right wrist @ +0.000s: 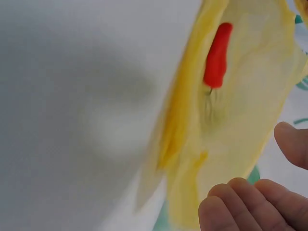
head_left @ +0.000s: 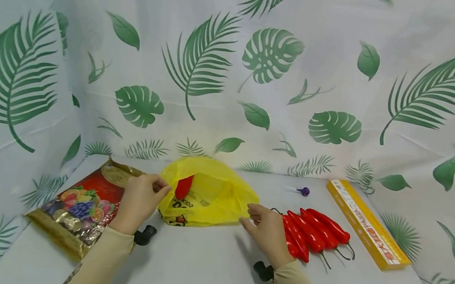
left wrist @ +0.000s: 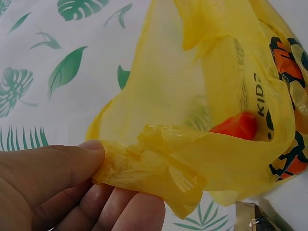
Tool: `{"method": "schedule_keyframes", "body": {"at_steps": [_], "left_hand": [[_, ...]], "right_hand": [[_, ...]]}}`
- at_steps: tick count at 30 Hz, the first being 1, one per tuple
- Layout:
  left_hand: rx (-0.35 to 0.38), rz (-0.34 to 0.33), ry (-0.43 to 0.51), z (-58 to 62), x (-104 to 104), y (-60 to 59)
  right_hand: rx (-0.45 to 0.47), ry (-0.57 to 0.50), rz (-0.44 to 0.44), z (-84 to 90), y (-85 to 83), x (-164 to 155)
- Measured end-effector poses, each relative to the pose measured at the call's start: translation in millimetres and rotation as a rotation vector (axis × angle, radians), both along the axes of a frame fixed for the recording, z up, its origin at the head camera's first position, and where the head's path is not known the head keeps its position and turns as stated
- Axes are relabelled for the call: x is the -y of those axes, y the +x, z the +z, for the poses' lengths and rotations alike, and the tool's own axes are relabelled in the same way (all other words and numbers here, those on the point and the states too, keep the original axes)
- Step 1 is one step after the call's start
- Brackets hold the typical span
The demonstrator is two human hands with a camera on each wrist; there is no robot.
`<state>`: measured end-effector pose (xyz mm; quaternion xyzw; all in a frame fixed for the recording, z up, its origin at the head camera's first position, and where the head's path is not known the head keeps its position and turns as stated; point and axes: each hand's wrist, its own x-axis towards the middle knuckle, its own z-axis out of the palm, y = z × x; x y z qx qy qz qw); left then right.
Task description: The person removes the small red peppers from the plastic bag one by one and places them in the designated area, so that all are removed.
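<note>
A yellow plastic bag stands with its mouth spread at the middle of the table. Inside it lies a red chili pepper, also visible in the right wrist view as a red chili pepper with a dark stem. My left hand pinches the bag's left rim; the left wrist view has the thumb pressing the crumpled film against the fingers. At the bag's right end is my right hand. Its thumb and fingers stand apart beside the rim, with nothing between them.
Several red chili peppers lie right of my right hand. A lollipop is behind them. Farther right rests a long yellow pasta box. A large red and gold fruit-printed bag lies at the left, beside my left forearm.
</note>
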<state>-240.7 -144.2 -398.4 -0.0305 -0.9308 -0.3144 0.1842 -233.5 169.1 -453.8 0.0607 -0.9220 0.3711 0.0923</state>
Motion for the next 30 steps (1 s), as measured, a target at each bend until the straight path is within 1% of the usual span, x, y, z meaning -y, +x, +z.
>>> {"method": "schedule_keyframes", "body": {"at_steps": [5,10,15,18,22,30], "left_hand": [[0.009,0.013,0.002,-2.3,1.3,-2.4],[0.001,0.016,0.006,-2.0,1.5,-3.8],[-0.007,0.004,0.001,-3.5,-0.6,-3.8],[-0.011,0.007,-0.004,-4.2,-1.3,-4.7],[-0.026,0.013,-0.006,-3.4,-1.4,-5.5],[-0.056,-0.005,-0.027,-3.2,2.3,-4.6]], "right_hand": [[0.044,-0.072,0.068,-0.2,-22.4,38.9],[0.092,-0.105,0.135,-2.9,-51.5,76.3],[0.162,-0.132,0.185,-7.3,-72.0,103.9],[0.188,-0.129,0.183,-11.8,-82.5,118.7],[0.191,-0.132,0.170,-15.5,-95.4,136.1],[0.189,-0.185,0.127,-22.3,-118.3,166.1]]}}
